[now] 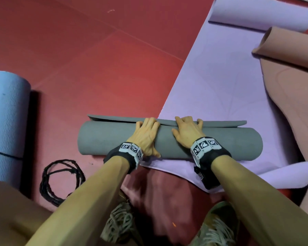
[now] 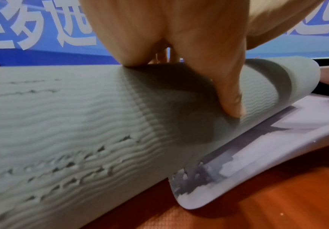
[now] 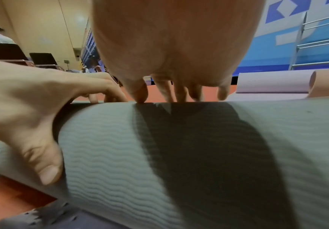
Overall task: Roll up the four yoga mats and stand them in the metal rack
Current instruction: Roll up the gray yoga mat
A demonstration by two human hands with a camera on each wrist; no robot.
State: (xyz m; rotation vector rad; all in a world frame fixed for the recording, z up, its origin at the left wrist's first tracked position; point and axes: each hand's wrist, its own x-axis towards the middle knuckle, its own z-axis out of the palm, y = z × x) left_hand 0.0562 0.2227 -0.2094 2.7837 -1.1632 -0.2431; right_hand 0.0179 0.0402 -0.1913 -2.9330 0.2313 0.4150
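Note:
A grey ribbed yoga mat [image 1: 220,142] lies as a thick roll across the red floor and the near end of a flat lilac mat [image 1: 220,77]. Its loose end [image 1: 114,118] sticks out flat on the far side. My left hand [image 1: 147,132] and right hand [image 1: 188,130] sit side by side on the middle of the roll. Their fingers curl over its top onto the flap. In the left wrist view my thumb [image 2: 232,99] presses the near face of the roll [image 2: 81,124]. The right wrist view shows my right hand's fingers [image 3: 179,93] bent over the crest, with my left hand [image 3: 32,108] beside them.
A blue rolled mat [image 1: 7,112] lies at the left, with a black cord loop [image 1: 60,180] beside it. A peach mat [image 1: 292,96] with a curled far end [image 1: 292,48] lies at the right. The lilac mat's far end [image 1: 256,13] is curled. Metal bars [image 3: 316,43] stand by the blue wall.

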